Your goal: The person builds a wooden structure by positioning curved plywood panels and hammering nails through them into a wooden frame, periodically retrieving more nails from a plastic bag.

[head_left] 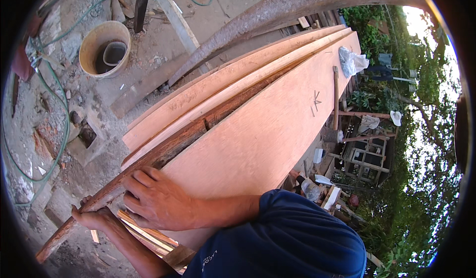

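Note:
A long rough strip of wood (196, 128) with a dark, bark-like edge runs diagonally across the view. Near its lower left end, my left hand (96, 217) is wrapped round it. Further up the strip, my right hand (161, 198) lies over it with bent fingers gripping its edge. Beside the strip is a wide, smooth, reddish board (248, 139). On that board lie a few thin nails (316, 101), a wooden-handled tool (335, 99) whose head I cannot make out clearly, and a clear plastic bag (351, 62). More planks (208, 87) lie along the strip's far side.
A thick curved timber (277, 12) crosses above the planks. At the upper left stands a dirty bucket (105, 50) with a smaller container inside. A green hose (67, 114) winds over the rubble-strewn ground. Wooden frames (367, 154) and trees are on the right.

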Action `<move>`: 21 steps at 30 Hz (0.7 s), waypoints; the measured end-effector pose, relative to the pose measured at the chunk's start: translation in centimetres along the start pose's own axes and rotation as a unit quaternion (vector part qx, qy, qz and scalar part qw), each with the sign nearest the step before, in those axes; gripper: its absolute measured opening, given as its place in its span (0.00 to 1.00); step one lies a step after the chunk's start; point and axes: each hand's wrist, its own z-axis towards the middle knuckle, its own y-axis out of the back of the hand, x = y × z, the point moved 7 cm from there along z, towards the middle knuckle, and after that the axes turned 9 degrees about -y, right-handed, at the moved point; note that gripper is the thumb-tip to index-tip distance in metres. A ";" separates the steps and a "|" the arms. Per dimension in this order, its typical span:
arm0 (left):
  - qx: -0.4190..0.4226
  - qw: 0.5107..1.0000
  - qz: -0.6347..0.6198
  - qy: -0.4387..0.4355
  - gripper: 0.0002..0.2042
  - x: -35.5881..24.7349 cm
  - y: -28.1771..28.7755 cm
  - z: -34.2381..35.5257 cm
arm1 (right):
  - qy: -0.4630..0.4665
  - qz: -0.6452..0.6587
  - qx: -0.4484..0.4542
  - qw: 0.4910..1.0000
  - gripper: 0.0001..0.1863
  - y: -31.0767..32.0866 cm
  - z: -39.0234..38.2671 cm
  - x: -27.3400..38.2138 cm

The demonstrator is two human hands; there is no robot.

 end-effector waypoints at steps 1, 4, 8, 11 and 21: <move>0.001 1.000 -0.007 -0.005 0.19 0.0 0.0 0.2 | 0.005 -0.013 -0.037 0.999 0.20 0.1 0.1 -0.2; -0.008 1.000 -0.007 -0.019 0.19 -0.5 -0.1 -0.3 | 0.004 -0.028 -0.049 0.998 0.20 -0.5 -0.3 -0.4; -0.021 0.999 -0.002 -0.034 0.20 -0.8 -0.4 -1.3 | 0.005 -0.027 -0.039 0.999 0.29 -1.9 -0.9 -0.9; -0.028 0.999 -0.002 -0.026 0.22 -0.8 -0.3 -1.2 | 0.014 -0.044 -0.062 0.997 0.35 -2.5 -1.0 -1.1; 0.270 0.963 0.006 0.015 0.46 -1.9 0.4 -3.0 | 0.045 -0.074 -0.048 0.995 0.37 -2.6 -0.8 -1.3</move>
